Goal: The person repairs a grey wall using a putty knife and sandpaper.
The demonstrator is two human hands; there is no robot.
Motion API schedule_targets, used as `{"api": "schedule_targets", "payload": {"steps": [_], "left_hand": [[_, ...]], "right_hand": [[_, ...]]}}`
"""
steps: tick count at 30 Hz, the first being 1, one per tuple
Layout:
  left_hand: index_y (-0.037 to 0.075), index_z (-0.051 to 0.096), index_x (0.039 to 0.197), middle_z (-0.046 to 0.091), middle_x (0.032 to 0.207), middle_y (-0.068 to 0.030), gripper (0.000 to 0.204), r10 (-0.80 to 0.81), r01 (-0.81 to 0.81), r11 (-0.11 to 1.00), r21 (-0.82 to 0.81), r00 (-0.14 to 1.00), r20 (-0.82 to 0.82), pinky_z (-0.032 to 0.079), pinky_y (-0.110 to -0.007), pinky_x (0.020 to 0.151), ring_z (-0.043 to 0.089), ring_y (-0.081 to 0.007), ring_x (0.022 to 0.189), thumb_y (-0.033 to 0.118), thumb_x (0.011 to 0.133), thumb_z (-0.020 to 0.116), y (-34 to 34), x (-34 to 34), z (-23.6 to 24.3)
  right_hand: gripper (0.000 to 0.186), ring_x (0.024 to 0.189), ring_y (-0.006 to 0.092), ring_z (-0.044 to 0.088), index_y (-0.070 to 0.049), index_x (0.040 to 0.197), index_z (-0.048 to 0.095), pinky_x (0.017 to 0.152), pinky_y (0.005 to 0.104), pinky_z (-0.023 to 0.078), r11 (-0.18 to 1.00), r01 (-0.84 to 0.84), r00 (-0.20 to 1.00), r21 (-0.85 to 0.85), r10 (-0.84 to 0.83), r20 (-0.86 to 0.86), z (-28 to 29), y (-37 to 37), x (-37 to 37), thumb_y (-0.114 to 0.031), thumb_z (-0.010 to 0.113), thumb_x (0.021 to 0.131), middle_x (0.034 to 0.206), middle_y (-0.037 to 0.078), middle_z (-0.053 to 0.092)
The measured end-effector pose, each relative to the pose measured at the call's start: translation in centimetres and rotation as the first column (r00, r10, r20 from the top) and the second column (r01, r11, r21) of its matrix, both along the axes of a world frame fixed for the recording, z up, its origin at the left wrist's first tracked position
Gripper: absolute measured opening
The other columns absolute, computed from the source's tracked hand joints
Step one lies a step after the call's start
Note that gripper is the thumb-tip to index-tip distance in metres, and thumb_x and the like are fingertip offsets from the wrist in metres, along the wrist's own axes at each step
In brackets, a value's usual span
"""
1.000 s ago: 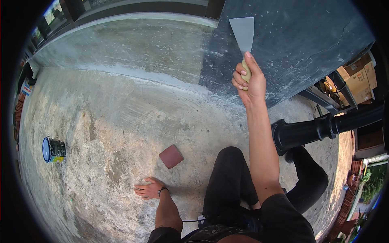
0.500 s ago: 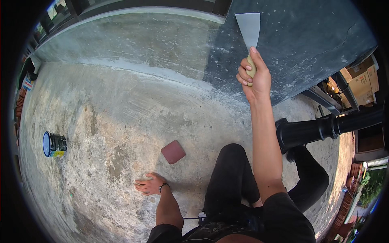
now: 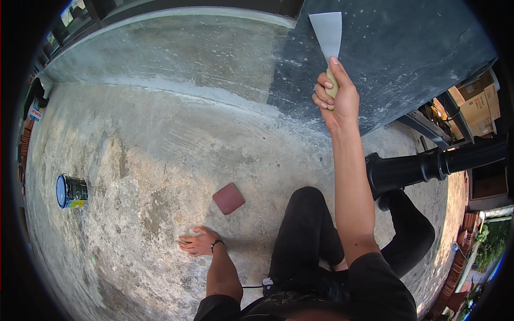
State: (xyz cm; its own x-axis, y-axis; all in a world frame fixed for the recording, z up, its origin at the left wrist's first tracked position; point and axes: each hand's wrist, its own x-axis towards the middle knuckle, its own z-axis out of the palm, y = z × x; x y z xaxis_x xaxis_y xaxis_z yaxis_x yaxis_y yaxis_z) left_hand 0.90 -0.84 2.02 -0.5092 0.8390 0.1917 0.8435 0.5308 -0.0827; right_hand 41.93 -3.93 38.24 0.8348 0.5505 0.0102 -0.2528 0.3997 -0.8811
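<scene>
My right hand (image 3: 341, 97) is wrapped around the pale yellow handle of a putty knife (image 3: 327, 33), its thumb pressed along the top of the handle. The wide metal blade points up and away, in front of the dark grey painted wall (image 3: 407, 48); whether its edge touches the wall I cannot tell. My left hand (image 3: 199, 242) lies flat on the concrete floor (image 3: 134, 267), fingers apart, with a black band at the wrist. Just beyond it on the floor rests a square of dark red sandpaper (image 3: 229, 198).
A paint can (image 3: 72, 191) with a blue lid stands at the left. A thick black post (image 3: 407, 172) rises close to my right arm. Cardboard boxes (image 3: 478, 109) and a metal frame (image 3: 428, 128) are at the far right. Bare grey wall (image 3: 214, 53) adjoins the painted part.
The putty knife in my right hand has shifted slightly up and farther along the dark wall. My left hand stays planted on the floor.
</scene>
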Motion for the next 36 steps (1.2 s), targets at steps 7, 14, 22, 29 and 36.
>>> {"api": "schedule_targets", "payload": {"steps": [7,14,22,29,36], "left_hand": [[0.01,0.036,0.153,0.036,0.158,-0.0108,0.068,0.013,-0.013,1.0,0.003,1.0,-0.008,0.028,-0.05,0.114,0.031,-0.0253,0.148,0.049,0.098,0.036,-0.1,0.0,-0.1],[0.01,0.037,0.153,0.036,0.158,-0.0105,0.069,0.014,-0.014,1.0,0.013,1.0,-0.028,0.028,-0.051,0.114,0.032,-0.0253,0.148,0.051,0.098,0.036,0.3,-0.4,-0.3],[0.011,0.037,0.153,0.035,0.159,-0.0103,0.068,0.015,-0.014,1.0,0.012,0.999,-0.029,0.027,-0.051,0.115,0.032,-0.0261,0.147,0.052,0.099,0.035,0.2,-0.6,-0.9],[0.011,0.038,0.153,0.036,0.159,-0.0086,0.067,0.023,-0.024,1.0,-0.016,0.999,-0.04,0.029,-0.05,0.114,0.033,-0.0256,0.147,0.051,0.099,0.035,0.1,0.0,-0.5],[0.011,0.038,0.153,0.037,0.157,-0.0089,0.067,-0.005,0.006,1.0,0.01,0.999,-0.041,0.029,-0.05,0.114,0.034,-0.0257,0.146,0.05,0.098,0.036,0.1,-0.2,-0.4]], "right_hand": [[0.043,0.045,0.0038,0.029,-0.003,0.133,0.052,0.041,0.022,0.024,0.999,0.004,0.999,-0.035,-0.006,-0.04,-0.6,-1.0,-0.3,-0.033,0.059,0.103,0.066,-0.003,0.041],[0.038,0.044,0.0038,0.029,-0.005,0.128,0.052,0.04,0.0217,0.024,0.998,-0.059,0.997,-0.033,0.057,-0.043,0.1,-1.2,0.2,-0.032,0.059,0.103,0.066,-0.004,0.041],[0.037,0.043,0.0039,0.029,-0.006,0.128,0.052,0.04,0.0218,0.024,0.994,-0.098,0.994,-0.04,0.096,-0.053,0.8,-0.3,0.7,-0.031,0.06,0.102,0.066,-0.003,0.042],[0.039,0.043,0.0038,0.029,-0.005,0.131,0.052,0.041,0.022,0.024,0.997,-0.063,0.996,-0.049,0.06,-0.062,1.2,0.0,0.5,-0.031,0.059,0.102,0.066,-0.003,0.042],[0.039,0.042,0.0034,0.029,-0.005,0.13,0.052,0.039,0.0212,0.023,0.998,-0.048,0.996,-0.041,0.044,-0.079,0.3,-0.4,0.0,-0.031,0.06,0.102,0.066,-0.003,0.042]]}}
